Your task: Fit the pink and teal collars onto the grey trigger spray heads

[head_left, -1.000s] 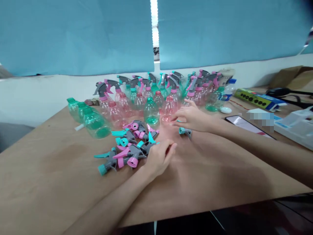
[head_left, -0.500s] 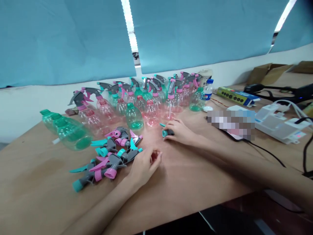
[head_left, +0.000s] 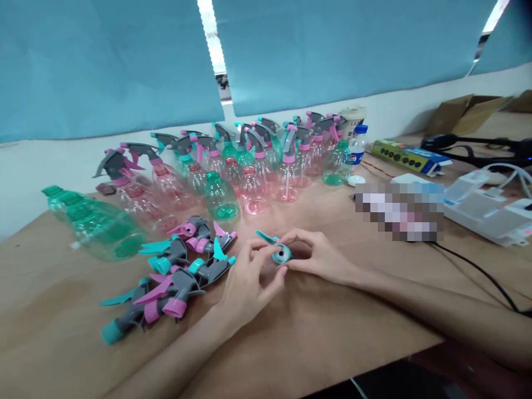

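Note:
A grey trigger spray head (head_left: 281, 253) with a teal collar and lever is held low over the table, the collar's open end turned toward me. My right hand (head_left: 313, 255) grips its body from the right, fingers curled around it. From the left, my left hand (head_left: 249, 277) pinches the teal collar with its index finger and thumb. Beside my left hand lies a pile of loose spray heads (head_left: 178, 291) in grey with pink or teal parts. Behind the hands stand an uncapped green bottle (head_left: 221, 197) and an uncapped pink bottle (head_left: 254, 194).
Rows of pink and green bottles with spray heads (head_left: 286, 177) line the back by the wall. Green bottles (head_left: 100, 221) lie at the left. To the right are a blue-capped drink bottle (head_left: 357, 147), a blurred-out device, a boxed power strip (head_left: 409, 158) and a white plastic tray (head_left: 490, 205).
My right hand has brought the spray head nearer to me, turning its collar toward me. My left hand has moved up to it and taken the collar. The view has shifted slightly.

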`<state>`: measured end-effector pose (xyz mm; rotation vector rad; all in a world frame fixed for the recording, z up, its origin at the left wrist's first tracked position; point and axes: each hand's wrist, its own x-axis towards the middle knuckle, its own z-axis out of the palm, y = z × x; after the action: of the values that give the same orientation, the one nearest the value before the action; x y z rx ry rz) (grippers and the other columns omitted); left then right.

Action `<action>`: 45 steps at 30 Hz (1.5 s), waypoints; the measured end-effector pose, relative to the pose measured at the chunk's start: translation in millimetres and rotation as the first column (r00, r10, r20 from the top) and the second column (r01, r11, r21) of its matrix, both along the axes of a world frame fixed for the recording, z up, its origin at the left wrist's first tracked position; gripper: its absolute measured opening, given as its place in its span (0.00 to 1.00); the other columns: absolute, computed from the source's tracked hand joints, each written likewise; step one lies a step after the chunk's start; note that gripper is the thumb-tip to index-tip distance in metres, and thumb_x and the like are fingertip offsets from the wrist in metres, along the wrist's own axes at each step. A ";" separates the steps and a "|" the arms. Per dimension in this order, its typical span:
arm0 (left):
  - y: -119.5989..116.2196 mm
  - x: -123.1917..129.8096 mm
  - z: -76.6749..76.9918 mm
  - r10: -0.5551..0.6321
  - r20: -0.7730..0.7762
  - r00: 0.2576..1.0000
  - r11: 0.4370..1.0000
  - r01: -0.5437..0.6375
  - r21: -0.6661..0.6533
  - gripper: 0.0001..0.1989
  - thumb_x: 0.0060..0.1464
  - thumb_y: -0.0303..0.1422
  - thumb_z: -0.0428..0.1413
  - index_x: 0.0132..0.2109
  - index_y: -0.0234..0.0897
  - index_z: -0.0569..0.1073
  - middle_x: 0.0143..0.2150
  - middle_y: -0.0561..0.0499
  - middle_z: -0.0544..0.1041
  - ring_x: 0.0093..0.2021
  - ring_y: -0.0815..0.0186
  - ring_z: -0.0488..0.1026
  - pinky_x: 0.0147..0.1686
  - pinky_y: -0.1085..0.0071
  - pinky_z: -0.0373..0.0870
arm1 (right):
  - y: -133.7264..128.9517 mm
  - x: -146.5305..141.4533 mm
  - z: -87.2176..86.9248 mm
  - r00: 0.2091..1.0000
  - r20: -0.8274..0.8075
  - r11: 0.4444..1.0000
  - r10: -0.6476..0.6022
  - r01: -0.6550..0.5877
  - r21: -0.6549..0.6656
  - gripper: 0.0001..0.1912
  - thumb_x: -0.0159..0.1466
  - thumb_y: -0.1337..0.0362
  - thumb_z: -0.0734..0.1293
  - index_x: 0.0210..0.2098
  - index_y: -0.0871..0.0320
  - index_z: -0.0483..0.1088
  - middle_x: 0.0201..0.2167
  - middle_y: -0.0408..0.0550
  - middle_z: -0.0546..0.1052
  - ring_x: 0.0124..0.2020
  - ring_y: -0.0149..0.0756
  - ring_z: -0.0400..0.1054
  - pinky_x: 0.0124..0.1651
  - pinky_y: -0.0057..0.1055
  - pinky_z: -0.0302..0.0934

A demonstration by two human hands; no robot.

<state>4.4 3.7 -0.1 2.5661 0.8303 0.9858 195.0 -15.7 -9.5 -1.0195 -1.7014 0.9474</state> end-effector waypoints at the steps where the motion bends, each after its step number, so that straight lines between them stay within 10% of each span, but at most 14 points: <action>1: -0.3 -0.5 0.2 -0.004 -0.004 1.000 1.000 0.004 0.006 0.12 0.55 0.29 0.54 0.48 0.39 0.69 0.45 0.46 0.67 0.45 0.61 0.69 0.43 0.62 0.72 | -0.8 -0.6 -1.5 1.000 -0.001 1.000 -0.010 0.010 -0.001 0.13 0.57 0.66 0.69 0.41 0.56 0.69 0.43 0.46 0.76 0.41 0.36 0.73 0.44 0.34 0.68; 23: 3.9 -3.8 -2.4 -0.079 -0.049 0.996 0.994 0.075 -0.082 0.09 0.58 0.28 0.52 0.46 0.40 0.70 0.43 0.48 0.66 0.42 0.64 0.68 0.41 0.65 0.71 | -5.2 -0.3 -0.9 0.976 0.185 0.983 -0.113 0.083 0.161 0.14 0.56 0.65 0.71 0.42 0.54 0.71 0.40 0.46 0.77 0.44 0.37 0.71 0.46 0.35 0.66; 45: 2.9 -3.2 -2.9 -0.105 -0.040 0.994 0.982 0.098 -0.164 0.05 0.62 0.29 0.48 0.44 0.39 0.67 0.41 0.50 0.63 0.38 0.68 0.65 0.39 0.68 0.66 | -1.3 1.0 -16.5 0.931 0.327 0.932 -0.164 0.037 0.360 0.13 0.59 0.60 0.69 0.43 0.55 0.70 0.42 0.44 0.78 0.49 0.37 0.69 0.65 0.50 0.41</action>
<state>1.2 6.6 -3.0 2.4752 0.7505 0.7950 196.0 -17.0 -26.0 -1.0667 -2.0005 0.3821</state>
